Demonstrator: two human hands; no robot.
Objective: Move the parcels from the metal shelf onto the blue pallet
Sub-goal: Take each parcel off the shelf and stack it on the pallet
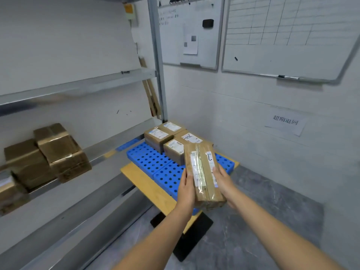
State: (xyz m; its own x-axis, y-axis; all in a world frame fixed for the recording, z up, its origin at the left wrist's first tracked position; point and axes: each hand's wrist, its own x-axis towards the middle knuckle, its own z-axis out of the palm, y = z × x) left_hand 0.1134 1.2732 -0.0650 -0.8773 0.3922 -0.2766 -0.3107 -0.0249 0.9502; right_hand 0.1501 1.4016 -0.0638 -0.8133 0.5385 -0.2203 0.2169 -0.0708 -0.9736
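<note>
Slipping looked like the chief risk. The parcel (202, 174) was in the air between the left hand (187, 190) and the right hand (224, 182), each gripping one long side, and its shiny tape wrap probably gave the skin little to bite on. If either hand eased its squeeze, the parcel could tip and fall to the table (140, 178) or the floor.

It hung above the near right part of the blue pallet (152, 158), just in front of the four boxes (175, 139) already packed together at the far corner. Set down carelessly, it could knock the nearest of those or land half on top of it and sit crooked. Free blue surface lay to the left, so a poor choice of spot would be the cause, not lack of room.

The parcel was long, fairly flat and brown, bound lengthwise in wrinkled clear tape that caught the light. White labels ran along its top, with a dark handwritten mark near the far end. Its near end looked creased and soft, so I judged it would give a little under pressure.

More brown boxes (48, 152) remained piled on the metal shelf (109, 147) at the left, blurred.
</note>
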